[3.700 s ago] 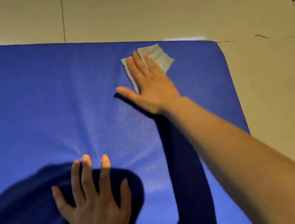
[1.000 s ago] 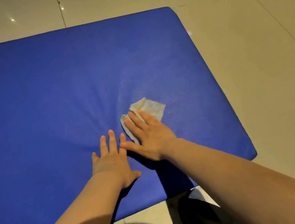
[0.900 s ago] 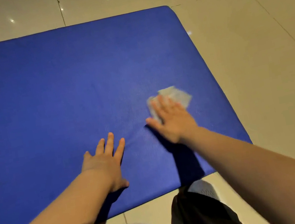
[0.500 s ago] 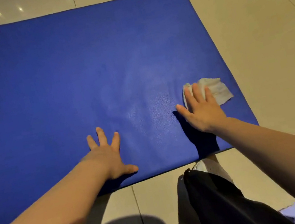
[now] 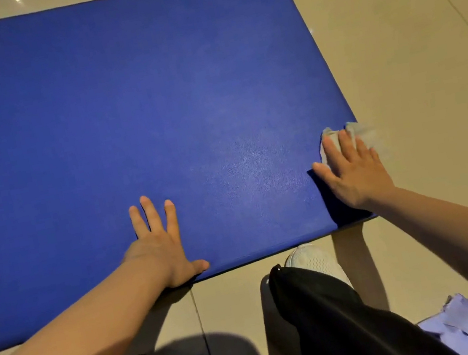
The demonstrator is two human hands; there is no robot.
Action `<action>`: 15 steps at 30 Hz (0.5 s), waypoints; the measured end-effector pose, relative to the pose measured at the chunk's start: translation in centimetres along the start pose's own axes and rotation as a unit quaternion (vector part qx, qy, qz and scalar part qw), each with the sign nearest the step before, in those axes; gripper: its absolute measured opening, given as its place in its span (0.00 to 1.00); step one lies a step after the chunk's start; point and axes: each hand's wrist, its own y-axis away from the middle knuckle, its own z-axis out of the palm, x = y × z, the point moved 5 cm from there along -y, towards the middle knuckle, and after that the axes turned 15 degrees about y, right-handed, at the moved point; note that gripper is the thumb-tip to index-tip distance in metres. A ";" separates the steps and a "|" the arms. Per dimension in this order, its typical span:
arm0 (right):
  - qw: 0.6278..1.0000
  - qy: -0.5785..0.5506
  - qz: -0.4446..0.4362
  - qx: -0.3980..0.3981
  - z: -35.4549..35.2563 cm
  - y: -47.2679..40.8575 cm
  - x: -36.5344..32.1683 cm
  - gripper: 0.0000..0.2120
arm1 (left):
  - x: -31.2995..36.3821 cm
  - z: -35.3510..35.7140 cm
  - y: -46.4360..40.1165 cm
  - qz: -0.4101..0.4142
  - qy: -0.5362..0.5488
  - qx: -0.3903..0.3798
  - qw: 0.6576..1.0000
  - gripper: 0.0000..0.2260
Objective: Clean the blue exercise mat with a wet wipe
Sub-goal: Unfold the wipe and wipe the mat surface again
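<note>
The blue exercise mat (image 5: 120, 109) lies flat on a tiled floor and fills most of the view. My right hand (image 5: 354, 175) presses a crumpled pale wet wipe (image 5: 359, 133) flat against the mat's right edge near the front right corner, fingers straight; part of the wipe hangs past the edge over the floor. My left hand (image 5: 163, 243) rests flat on the mat near its front edge, fingers spread, thumb at the edge.
Beige floor tiles (image 5: 405, 37) surround the mat on the right and front. My white shoe (image 5: 316, 263) and dark trouser leg (image 5: 340, 324) are just in front of the mat's front edge. A pale lilac cloth or packet (image 5: 465, 327) lies at bottom right.
My right hand has slid the wipe to the right across the mat, from its middle out to the right edge. The left hand stayed planted near the front edge.
</note>
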 end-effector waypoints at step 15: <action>1.000 -0.009 -0.006 0.007 2.9 3.2 1.4 0.37 | -0.1 -0.7 0.6 -0.023 -0.005 -0.012 1.000 0.55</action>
